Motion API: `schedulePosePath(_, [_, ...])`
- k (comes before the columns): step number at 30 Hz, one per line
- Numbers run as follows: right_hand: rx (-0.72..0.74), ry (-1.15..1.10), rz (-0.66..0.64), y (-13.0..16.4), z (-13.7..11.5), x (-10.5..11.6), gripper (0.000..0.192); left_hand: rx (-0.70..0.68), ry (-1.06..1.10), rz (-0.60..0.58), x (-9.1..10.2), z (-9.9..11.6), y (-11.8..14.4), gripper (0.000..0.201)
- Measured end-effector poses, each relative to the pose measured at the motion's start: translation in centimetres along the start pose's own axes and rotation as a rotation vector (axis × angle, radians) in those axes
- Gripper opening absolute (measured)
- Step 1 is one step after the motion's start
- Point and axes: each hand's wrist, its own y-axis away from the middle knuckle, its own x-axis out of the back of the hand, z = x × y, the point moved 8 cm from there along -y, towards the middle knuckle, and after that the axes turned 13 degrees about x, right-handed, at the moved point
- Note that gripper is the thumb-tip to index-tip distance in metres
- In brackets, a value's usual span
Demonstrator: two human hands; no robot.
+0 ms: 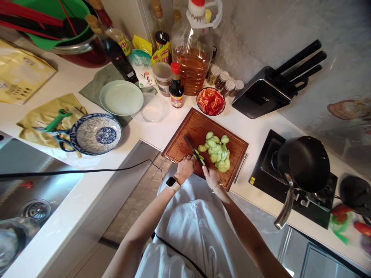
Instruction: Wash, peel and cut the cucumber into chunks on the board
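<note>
On a brown wooden cutting board [179,135], my right hand [212,177] grips the handle of a dark-bladed kitchen knife [190,144]. The blade points away and to the left. My left hand [185,169], with a watch at the wrist, has its fingers bent and pressed together at the board's near edge, against a green cucumber piece [199,157] beside the blade; the fingers partly hide that piece. A pile of pale green cucumber slices [219,151] lies to the right of the knife. A bowl of sliced red peppers [211,101] stands just behind the board.
Behind the board are a soy sauce bottle [176,88], a large oil jug [191,65] and a knife block [262,94]. A wok [307,164] sits on the stove at right, its handle jutting forward. At left are a patterned bowl [97,135], a pale plate [121,97] and a sink [66,189].
</note>
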Motion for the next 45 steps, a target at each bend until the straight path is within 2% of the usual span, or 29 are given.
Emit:
schedulePosePath(3, [0.022, -0.082, 0.055, -0.7, 0.3, -0.8, 0.060, 0.020, -0.010, 0.005, -0.2, 0.0, -0.2, 0.035])
schedulePosePath(6, [0.016, -0.271, 0.091, -0.3, 0.5, -0.8, 0.067, 0.079, -0.029, 0.014, -0.2, -0.1, -0.6, 0.036])
schedulePosePath(9, [-0.098, -0.469, 0.111, 1.1, 1.1, 0.2, 0.068, 0.094, -0.051, 0.018, 0.1, 0.3, -1.5, 0.037])
schedulePosePath(11, [-0.132, -0.507, 0.141, 2.1, 1.4, 1.9, 0.069, 0.052, -0.062, 0.055, 0.8, 0.8, -2.2, 0.035])
schedulePosePath(13, [-0.106, -0.414, 0.194, 2.9, 1.5, 4.5, 0.068, 0.027, -0.056, 0.124, 2.2, 0.9, -2.7, 0.034])
schedulePosePath(16, [-0.088, -0.095, 0.243, 3.8, 1.8, 8.1, 0.062, 0.006, 0.034, 0.273, 4.8, 1.0, -2.6, 0.033])
schedulePosePath(18, [-0.114, 0.104, 0.228, 4.2, 1.8, 9.3, 0.057, -0.068, 0.129, 0.387, 6.6, 1.7, -1.5, 0.032])
schedulePosePath(20, [-0.130, 0.228, 0.207, 4.3, 1.5, 9.6, 0.053, -0.203, 0.181, 0.446, 7.6, 3.4, 0.2, 0.030])
schedulePosePath(23, [-0.140, 0.315, 0.187, 4.3, 0.8, 9.3, 0.050, -0.396, 0.106, 0.402, 7.3, 6.6, 2.1, 0.037])
schedulePosePath(27, [-0.122, 0.326, 0.183, 4.3, 0.5, 9.2, 0.050, -0.459, -0.102, 0.330, 6.1, 9.0, 1.3, 0.044])
schedulePosePath(31, [-0.091, 0.299, 0.163, 4.9, 0.7, 9.3, 0.048, -0.549, -0.221, 0.258, 5.6, 9.9, -0.5, 0.043])
schedulePosePath(35, [-0.116, 0.281, 0.160, 5.2, 1.3, 9.3, 0.049, -0.635, -0.196, 0.234, 6.1, 10.4, -0.2, 0.045])
schedulePosePath(39, [-0.137, 0.258, 0.185, 5.3, 2.0, 9.7, 0.051, -0.613, -0.204, 0.265, 6.1, 10.4, 0.0, 0.045])
schedulePosePath(45, [-0.102, 0.276, 0.173, 5.6, 2.5, 9.3, 0.048, -0.639, -0.143, 0.137, 4.7, 10.7, -1.9, 0.039])
